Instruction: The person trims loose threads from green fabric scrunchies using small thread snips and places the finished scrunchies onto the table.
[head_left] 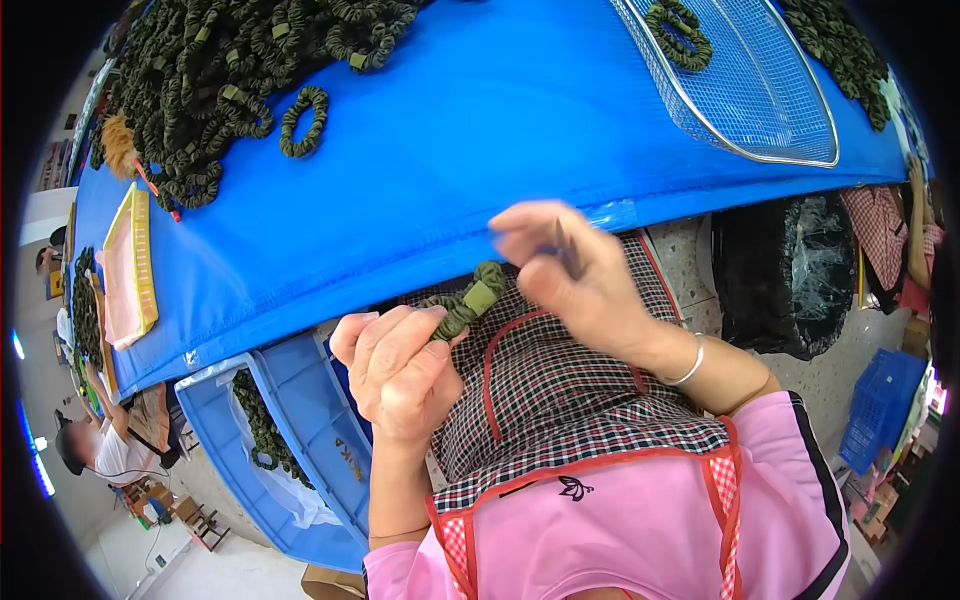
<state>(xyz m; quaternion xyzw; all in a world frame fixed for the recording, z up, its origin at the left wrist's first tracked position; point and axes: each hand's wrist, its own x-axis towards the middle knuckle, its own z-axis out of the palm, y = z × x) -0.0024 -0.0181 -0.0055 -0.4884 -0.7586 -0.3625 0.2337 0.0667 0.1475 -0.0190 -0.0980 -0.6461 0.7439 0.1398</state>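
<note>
My left hand (405,370) is closed round one end of a dark green scrunchie (480,297), held up over my lap at the table's near edge. A lighter green fabric band wraps the scrunchie near its free end. Just to the right, my right hand (580,280) is raised with its fingers curled, smeared by motion. Across its palm lies a small dark pointed tool (562,250), too blurred to name exactly. The right hand is apart from the scrunchie. One loose green scrunchie (304,122) lies on the blue table cover (420,150).
A large heap of scrunchies (230,70) covers the far left. A wire mesh basket (815,130) with a scrunchie stands far right. A yellow-rimmed tray (145,260) sits at left, a blue bin (310,400) below the edge. A black bag (785,280) is at right; other people work nearby.
</note>
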